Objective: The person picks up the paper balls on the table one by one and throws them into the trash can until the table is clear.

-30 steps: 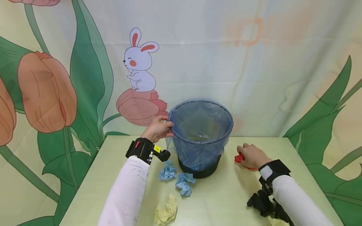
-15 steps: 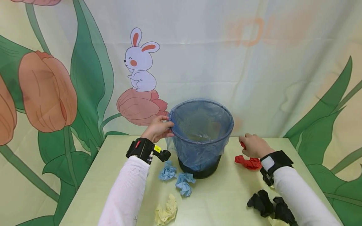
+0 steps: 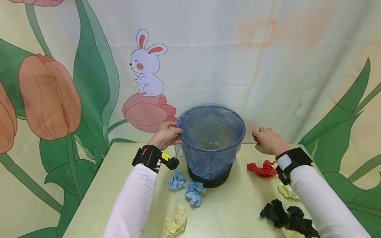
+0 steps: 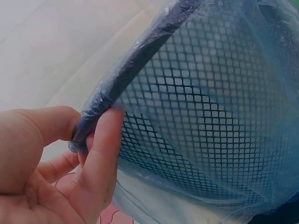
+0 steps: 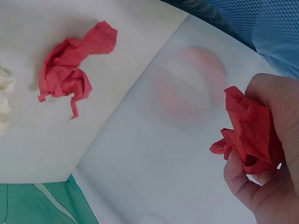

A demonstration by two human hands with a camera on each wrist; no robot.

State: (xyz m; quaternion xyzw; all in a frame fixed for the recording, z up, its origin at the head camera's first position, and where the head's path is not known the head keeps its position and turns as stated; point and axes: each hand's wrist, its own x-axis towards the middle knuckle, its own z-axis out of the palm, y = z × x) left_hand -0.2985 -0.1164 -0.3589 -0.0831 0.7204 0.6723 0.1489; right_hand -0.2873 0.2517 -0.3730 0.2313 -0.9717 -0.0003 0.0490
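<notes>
A black mesh wastebasket (image 3: pixel 209 182) lined with a translucent blue bag (image 3: pixel 208 162) stands at the table's far edge. My left hand (image 3: pixel 166 136) pinches its lined rim on the left side; the left wrist view shows thumb and fingers (image 4: pixel 100 154) on either side of the rim. To the right of the basket, my right hand (image 3: pixel 269 140) is raised above the table, gripping a crumpled red paper (image 5: pixel 254 133). Most of that paper is hidden by the hand in the head view. A second crumpled red paper (image 3: pixel 262 170) lies on the table below the right hand.
Two crumpled blue papers (image 3: pixel 194 194) lie before the basket, with a crumpled yellow paper (image 3: pixel 175 222) nearer. Two crumpled black papers (image 3: pixel 274 213) sit front right, beside more yellow paper (image 3: pixel 287 190) partly under the right forearm. A printed curtain (image 3: pixel 208 49) hangs behind the table.
My right hand has lifted off the table with one red paper and risen away from the other, which stays behind. The left hand keeps its hold on the rim.
</notes>
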